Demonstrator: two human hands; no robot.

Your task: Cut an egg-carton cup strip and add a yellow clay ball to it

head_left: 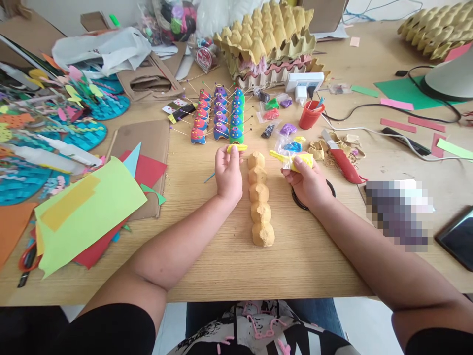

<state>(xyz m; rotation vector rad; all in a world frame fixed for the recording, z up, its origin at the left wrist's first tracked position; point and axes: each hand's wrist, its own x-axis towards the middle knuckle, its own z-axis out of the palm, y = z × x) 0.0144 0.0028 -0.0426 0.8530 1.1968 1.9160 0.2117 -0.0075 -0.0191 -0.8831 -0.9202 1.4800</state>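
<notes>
A strip of egg carton (259, 194), bare tan cups in a row, lies lengthwise on the table between my hands. Just left of its far end, my left hand (228, 173) pinches a small piece of yellow modelling clay (237, 147). On the other side, my right hand (309, 185) is closed on a larger lump of yellow clay in a clear plastic wrapper (304, 159), with a yellow strand sticking out to the left. Beneath the right hand shows part of a black ring (330, 188). Beyond the left hand stand three painted carton caterpillars (220, 113) with pins in them.
Bagged clay (272, 104), a red cup (311, 116) and a red-handled knife (343, 160) lie at the back right. Egg trays (266, 34) are stacked behind. Coloured paper (92, 212) covers the left side. A white cable (373, 132) crosses the right, near a phone (458, 239).
</notes>
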